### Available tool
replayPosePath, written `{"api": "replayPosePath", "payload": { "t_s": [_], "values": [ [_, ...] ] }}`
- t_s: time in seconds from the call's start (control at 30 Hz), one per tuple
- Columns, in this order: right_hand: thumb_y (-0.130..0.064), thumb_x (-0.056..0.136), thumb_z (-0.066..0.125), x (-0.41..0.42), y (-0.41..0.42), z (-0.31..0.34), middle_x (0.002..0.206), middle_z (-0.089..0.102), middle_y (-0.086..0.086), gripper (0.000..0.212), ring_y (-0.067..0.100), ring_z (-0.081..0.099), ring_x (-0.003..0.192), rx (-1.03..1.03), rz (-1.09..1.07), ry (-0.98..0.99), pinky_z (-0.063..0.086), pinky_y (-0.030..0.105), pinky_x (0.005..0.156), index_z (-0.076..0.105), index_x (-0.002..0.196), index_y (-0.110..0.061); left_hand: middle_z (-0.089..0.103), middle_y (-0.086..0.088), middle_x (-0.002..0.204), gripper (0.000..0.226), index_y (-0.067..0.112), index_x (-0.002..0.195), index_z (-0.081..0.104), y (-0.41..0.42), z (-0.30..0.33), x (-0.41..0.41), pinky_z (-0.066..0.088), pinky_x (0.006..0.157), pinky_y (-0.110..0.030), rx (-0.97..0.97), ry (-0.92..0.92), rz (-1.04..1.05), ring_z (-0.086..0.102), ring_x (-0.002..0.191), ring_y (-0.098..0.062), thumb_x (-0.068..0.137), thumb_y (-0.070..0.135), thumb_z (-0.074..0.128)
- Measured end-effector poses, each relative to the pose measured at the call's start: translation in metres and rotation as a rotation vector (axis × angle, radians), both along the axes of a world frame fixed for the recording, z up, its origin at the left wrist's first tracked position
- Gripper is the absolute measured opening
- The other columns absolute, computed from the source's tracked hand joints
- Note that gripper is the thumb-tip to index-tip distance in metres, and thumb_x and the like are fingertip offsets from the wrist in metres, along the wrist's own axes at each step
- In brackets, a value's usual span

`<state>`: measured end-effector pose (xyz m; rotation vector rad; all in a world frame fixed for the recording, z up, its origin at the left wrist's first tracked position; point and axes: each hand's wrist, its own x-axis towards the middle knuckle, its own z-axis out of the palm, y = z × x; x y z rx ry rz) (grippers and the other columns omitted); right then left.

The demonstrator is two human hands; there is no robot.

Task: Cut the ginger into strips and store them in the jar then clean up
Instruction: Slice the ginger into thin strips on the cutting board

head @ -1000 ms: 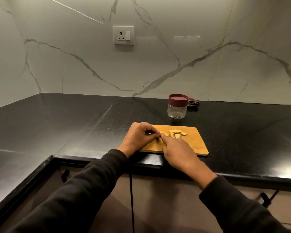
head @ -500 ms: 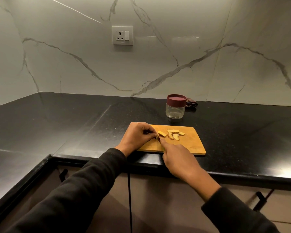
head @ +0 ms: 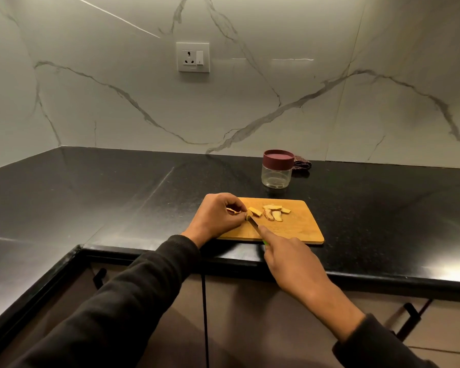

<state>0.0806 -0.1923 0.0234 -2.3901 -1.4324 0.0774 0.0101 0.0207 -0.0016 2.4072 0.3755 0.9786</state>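
Left hand (head: 218, 215) pinches a small yellow ginger piece (head: 246, 215) on the tan wooden cutting board (head: 298, 229); right hand (head: 290, 258) grips a thin-bladed knife (head: 254, 224), blade touching those left fingertips. Cut slices (head: 272, 212) lie just beyond, with the lidded clear glass jar (head: 277, 171) further back.

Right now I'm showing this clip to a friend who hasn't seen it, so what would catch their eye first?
Probably the wooden cutting board at the black counter's front edge. There the left hand pinches a ginger piece while the right hand holds a knife to it; cut slices lie beside. Behind stands a lidded jar, apparently empty.
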Motion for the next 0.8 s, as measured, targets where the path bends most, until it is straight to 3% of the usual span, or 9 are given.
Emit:
{"api": "replayPosePath", "payload": {
  "t_s": [0.5, 0.8],
  "values": [
    [-0.031, 0.106, 0.035, 0.012, 0.002, 0.003, 0.092, 0.054, 0.0, 0.055, 0.016, 0.05, 0.08, 0.009, -0.028, 0.004, 0.037, 0.033, 0.066, 0.017, 0.157, -0.042, 0.07, 0.01, 0.092, 0.008, 0.019, 0.088, 0.078, 0.003, -0.002, 0.001, 0.061, 0.076, -0.026, 0.01, 0.037, -0.008, 0.068, 0.085, -0.007, 0.082, 0.021, 0.082],
    [-0.028, 0.106, 0.035, 0.021, 0.011, 0.009, 0.111, 0.065, 0.003, 0.054, 0.019, 0.057, 0.092, -0.012, 0.009, -0.039, 0.046, 0.034, 0.071, 0.022, 0.157, -0.041, 0.071, 0.009, 0.09, 0.009, 0.019, 0.088, 0.079, 0.004, -0.002, 0.003, 0.06, 0.077, -0.025, 0.03, 0.05, -0.006, 0.068, 0.083, -0.004, 0.081, 0.022, 0.084]
  ]
}}
